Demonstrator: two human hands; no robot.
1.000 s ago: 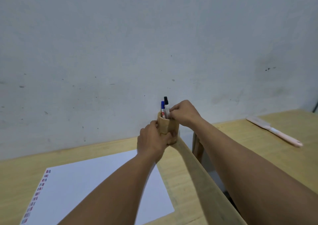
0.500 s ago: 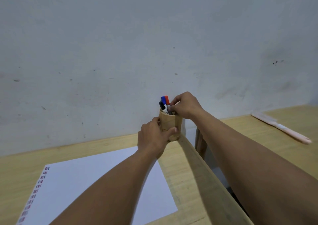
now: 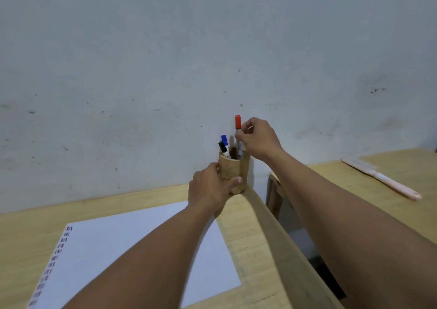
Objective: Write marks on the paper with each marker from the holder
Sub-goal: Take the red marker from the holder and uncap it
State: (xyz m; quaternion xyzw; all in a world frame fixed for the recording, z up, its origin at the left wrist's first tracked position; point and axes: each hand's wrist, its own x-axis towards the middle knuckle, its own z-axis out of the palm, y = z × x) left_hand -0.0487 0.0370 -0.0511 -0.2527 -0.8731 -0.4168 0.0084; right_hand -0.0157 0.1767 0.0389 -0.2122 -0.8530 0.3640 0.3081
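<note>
Wooden holder — table's corner edge

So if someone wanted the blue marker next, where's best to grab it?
Pinch the blue marker by its cap, from above: only that end stands clear of the holder. Come in from the left, as the black marker leans against it in front.

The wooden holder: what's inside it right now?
In the round wooden holder, steadied by the left hand, stand a blue-capped marker and a black-capped marker. The right hand grips a red-capped marker, its lower end inside. The holder's wall hides the bottom.
</note>
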